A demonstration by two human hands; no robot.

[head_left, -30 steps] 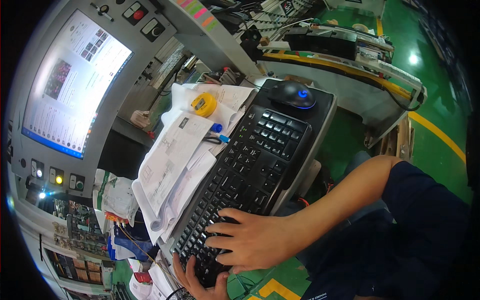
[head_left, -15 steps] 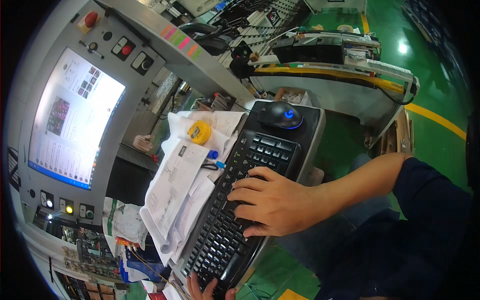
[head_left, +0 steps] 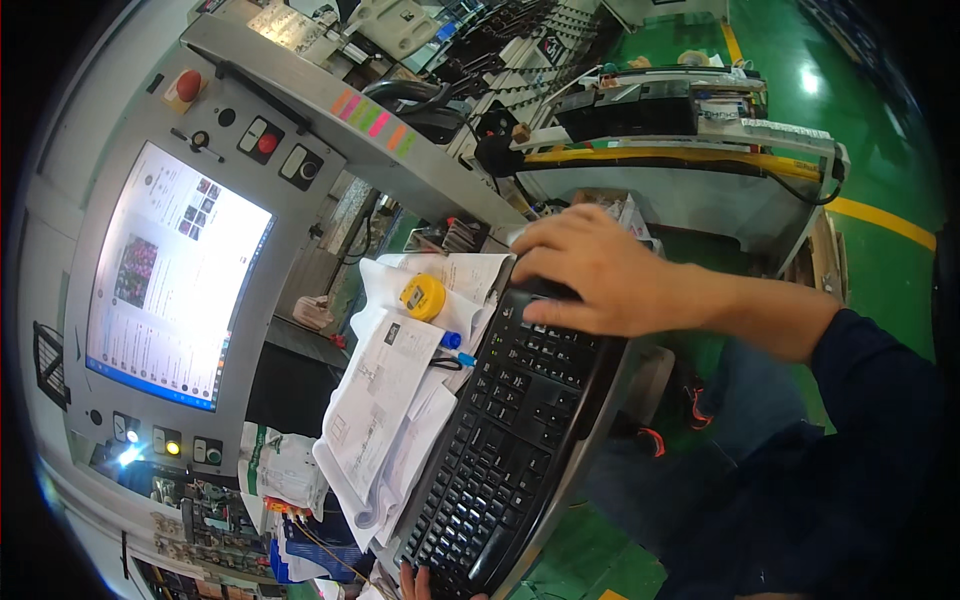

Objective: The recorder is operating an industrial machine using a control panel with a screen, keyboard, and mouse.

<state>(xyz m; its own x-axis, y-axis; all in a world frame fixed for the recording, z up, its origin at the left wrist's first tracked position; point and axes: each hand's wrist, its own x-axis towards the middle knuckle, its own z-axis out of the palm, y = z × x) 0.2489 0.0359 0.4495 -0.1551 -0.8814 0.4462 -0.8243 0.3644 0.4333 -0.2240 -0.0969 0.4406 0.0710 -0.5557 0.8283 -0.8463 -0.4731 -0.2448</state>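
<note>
My right hand lies over the spot of the black computer mouse at the far end of the stand, its fingers curved over it. The hand hides nearly all of the mouse; only a dark bit shows between thumb and fingers. Below my thumb runs a black keyboard, slanting down toward the lower edge. At its near end, a few fingertips of my left hand show at the picture's edge, spread and holding nothing that I can see. The rest of that hand is cut off.
Left of the keyboard lie paper sheets, a yellow tape measure and a blue-capped pen. A lit screen sits in a grey control panel with a red button. Machinery with a yellow bar stands beyond.
My right hand has moved from the keyboard's keys up and away to the mouse, covering it. My left hand has slid mostly out of the lower edge as the view shifted.
</note>
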